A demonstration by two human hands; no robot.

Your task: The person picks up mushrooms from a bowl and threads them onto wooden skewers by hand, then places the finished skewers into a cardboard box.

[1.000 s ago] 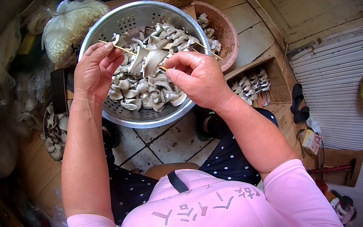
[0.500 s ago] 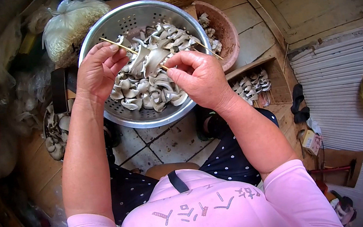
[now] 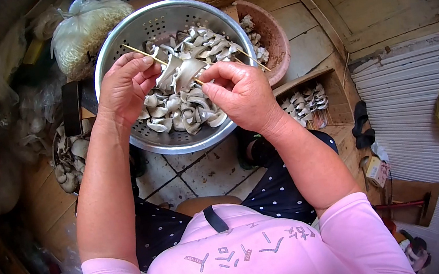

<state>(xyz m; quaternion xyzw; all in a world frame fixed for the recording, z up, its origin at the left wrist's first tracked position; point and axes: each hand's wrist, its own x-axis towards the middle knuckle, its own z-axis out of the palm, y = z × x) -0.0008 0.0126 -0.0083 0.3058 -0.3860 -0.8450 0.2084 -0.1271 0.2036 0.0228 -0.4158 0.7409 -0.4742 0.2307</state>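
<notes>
A thin wooden skewer (image 3: pixel 136 50) slants above a metal colander (image 3: pixel 185 10), with grey-white oyster mushroom pieces (image 3: pixel 186 74) threaded on its middle. My left hand (image 3: pixel 128 88) is closed around the upper part of the skewer, thumb and fingertips beside the threaded pieces. Lower down, my right hand (image 3: pixel 241 93) pinches the skewer's other end between thumb and curled fingers. Loose torn mushrooms (image 3: pixel 187 113) fill much of the colander below both hands. Another skewer (image 3: pixel 254 60) lies across its right rim, partly hidden among the mushrooms.
A pink basin (image 3: pixel 278 41) with pale scraps stands behind on the right. Below it, a cardboard box (image 3: pixel 342 96) holds filled mushroom skewers (image 3: pixel 306 105). At left are a stuffed plastic bag (image 3: pixel 89 40) and a container of whole mushrooms (image 3: pixel 67 172). Floor tiles (image 3: pixel 210 170) show below the colander.
My left hand has shifted slightly right and down along the skewer, closer to the threaded mushroom pieces. The right hand keeps its pinch in nearly the same place.
</notes>
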